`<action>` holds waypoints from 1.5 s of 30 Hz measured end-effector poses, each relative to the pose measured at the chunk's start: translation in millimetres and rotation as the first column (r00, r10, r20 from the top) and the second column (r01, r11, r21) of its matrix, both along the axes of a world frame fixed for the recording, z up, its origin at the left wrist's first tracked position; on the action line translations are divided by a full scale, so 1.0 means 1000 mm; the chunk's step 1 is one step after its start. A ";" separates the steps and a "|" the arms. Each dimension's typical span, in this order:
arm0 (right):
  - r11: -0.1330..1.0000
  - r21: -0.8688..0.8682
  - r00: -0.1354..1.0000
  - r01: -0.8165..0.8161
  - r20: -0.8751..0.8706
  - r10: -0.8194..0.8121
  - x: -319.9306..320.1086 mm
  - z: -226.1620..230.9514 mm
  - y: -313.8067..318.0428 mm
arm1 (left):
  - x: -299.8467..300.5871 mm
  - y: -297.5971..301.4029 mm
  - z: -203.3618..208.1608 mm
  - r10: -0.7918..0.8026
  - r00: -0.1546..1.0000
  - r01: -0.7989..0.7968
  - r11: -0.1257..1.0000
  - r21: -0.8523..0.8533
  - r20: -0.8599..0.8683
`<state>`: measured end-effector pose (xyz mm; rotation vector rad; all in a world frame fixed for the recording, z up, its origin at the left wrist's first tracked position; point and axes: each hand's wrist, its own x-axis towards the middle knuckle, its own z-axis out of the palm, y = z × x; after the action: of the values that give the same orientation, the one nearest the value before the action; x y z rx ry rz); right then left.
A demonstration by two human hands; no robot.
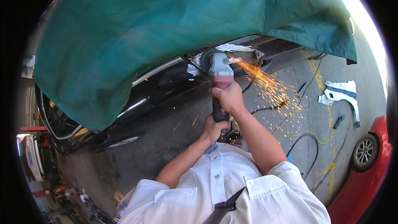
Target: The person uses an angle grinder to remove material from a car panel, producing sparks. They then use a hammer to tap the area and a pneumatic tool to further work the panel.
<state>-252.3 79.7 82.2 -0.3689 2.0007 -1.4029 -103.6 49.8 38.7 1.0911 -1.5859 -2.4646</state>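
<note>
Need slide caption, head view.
Left hand and right hand grip an angle grinder at a black car partly draped in green cloth, orange sparks flying.

cover: green | near car: black | far car: red | grinder: silver, red, black | sparks: orange-gold | shirt: white | panel: white, blue-banded | floor: grey, yellow-striped | cord: yellow-green | wheel: silver, black

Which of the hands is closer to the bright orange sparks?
Right. The right hand grips the grinder partway along, to the left of the orange sparks; the left hand is farther away, holding the grinder's rear end.
</note>
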 end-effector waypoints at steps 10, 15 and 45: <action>0.991 0.125 0.994 0.053 -0.105 -0.040 -0.003 0.012 0.003 | -0.007 0.004 0.006 -0.002 0.997 0.014 0.987 0.161 -0.074; 0.992 0.093 0.990 0.085 -0.124 -0.073 -0.006 0.027 0.001 | -0.012 0.003 0.005 -0.009 0.997 0.020 0.988 0.155 -0.072; 0.986 0.134 0.988 0.100 -0.127 -0.083 0.008 0.031 0.016 | -0.004 0.010 0.008 -0.094 0.989 0.116 0.972 0.206 -0.117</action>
<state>-244.8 95.8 113.0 -0.3091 2.2262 -1.3132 -107.6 59.3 46.2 0.8993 -1.4131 -2.7632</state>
